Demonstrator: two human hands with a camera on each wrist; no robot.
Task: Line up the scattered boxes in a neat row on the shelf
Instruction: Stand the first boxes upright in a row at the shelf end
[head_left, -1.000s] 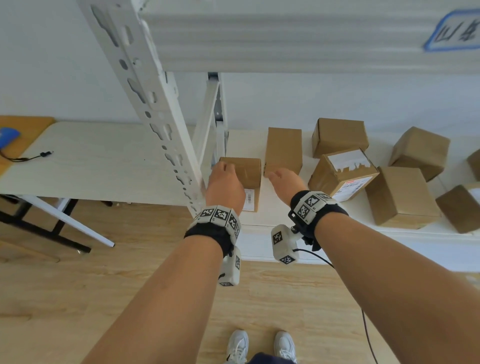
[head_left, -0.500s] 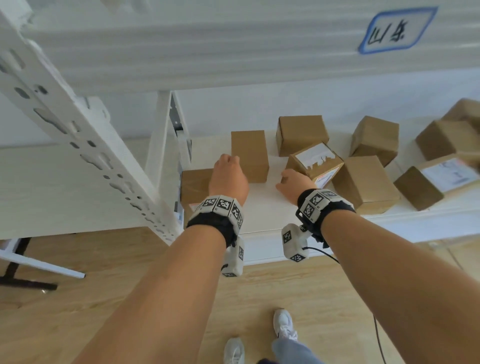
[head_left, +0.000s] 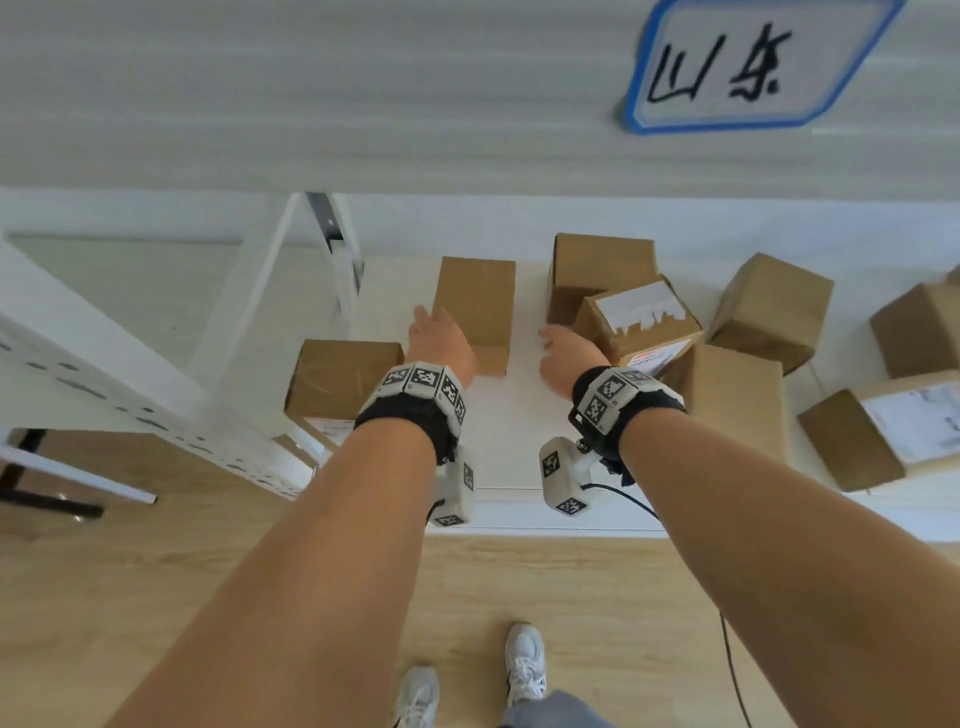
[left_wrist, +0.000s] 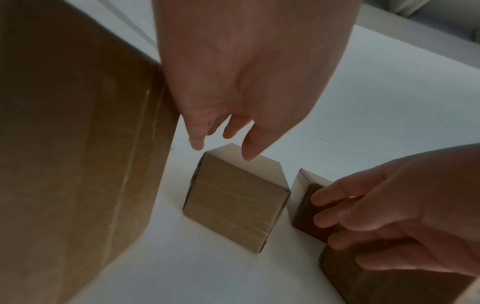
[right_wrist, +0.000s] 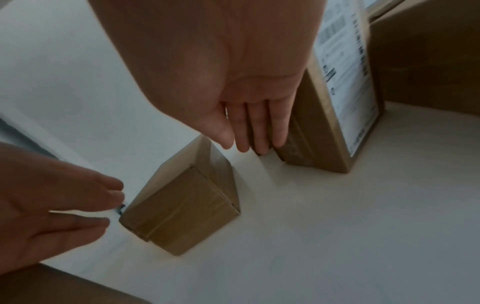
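Several brown cardboard boxes lie scattered on the white shelf. A narrow box stands between my two hands. My left hand hovers at its left side with relaxed, nearly straight fingers and holds nothing. My right hand is open to its right, fingers straight, close against the corner of a box with a white label; I cannot tell whether they touch it. Another box sits at the front left by the post.
More boxes lie to the right: one at the back, a tilted one, one near the front, and two at the far right. A white slotted upright stands left. An upper shelf with a blue-edged label overhangs.
Both hands have left the front-left box and moved right and deeper, to either side of the narrow box. The head view has swung right and closer.
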